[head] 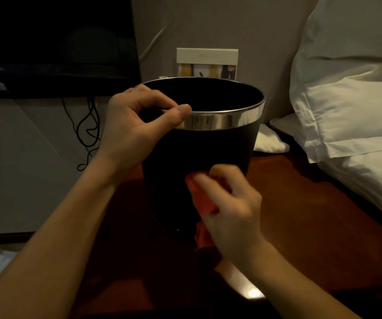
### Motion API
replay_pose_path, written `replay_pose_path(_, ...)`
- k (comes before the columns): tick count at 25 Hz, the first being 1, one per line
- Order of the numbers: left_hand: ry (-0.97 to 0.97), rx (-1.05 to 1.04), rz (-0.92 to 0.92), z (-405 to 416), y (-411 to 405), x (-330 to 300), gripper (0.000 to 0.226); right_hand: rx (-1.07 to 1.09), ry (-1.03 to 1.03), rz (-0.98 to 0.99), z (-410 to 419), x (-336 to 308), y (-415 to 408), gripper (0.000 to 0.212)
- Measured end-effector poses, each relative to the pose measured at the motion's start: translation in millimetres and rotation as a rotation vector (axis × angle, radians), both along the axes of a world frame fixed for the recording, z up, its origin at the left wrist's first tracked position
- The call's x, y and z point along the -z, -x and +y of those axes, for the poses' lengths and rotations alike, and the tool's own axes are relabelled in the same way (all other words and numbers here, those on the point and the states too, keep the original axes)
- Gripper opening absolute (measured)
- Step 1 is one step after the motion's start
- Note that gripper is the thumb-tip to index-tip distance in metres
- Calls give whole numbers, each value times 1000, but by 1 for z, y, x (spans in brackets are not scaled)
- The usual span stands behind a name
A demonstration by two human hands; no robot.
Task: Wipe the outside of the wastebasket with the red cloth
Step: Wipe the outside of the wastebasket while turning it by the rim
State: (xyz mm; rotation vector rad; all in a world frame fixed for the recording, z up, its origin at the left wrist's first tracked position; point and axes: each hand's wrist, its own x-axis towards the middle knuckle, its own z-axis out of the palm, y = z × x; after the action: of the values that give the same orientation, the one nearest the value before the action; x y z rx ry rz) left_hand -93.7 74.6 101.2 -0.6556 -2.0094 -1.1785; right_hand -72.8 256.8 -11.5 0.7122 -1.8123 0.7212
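A black wastebasket (173, 166) with a shiny metal rim band stands upright on a dark wooden table (305, 226). My left hand (137, 125) grips the rim on the near left side, thumb along the metal band and fingers curled over the edge. My right hand (233, 210) holds the red cloth (202, 199) and presses it against the lower front of the basket's outer wall. The hand is blurred. A tail of the cloth hangs below the hand.
White pillows (351, 93) lie to the right, close to the basket. A framed card (207, 63) stands behind it against the wall. A dark screen (54, 42) and dangling black cables (88, 134) are at left. A bright reflection (253, 292) glints on the table's near edge.
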Motion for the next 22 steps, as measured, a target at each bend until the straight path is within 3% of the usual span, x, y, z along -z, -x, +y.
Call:
replay_pose_path(4,-38,36,-4,-2,1,0,10,-98,22,-140,11,40,-5,20)
replay_pose_path(9,-56,60,-3,-7,1,-4,9,-76,155,-191,35,38,-8,29)
replay_pose_path(15,347,-174,176,15,-12,0,26,48,246,-159,53,7,7,26)
replay_pose_path(17,364,-176,179,25,-12,-1,24,45,269,-105,47,-4,12,20)
replay_pose_path(22,250,-152,108,18,-3,-4,17,-53,37,-177,42,37,11,23)
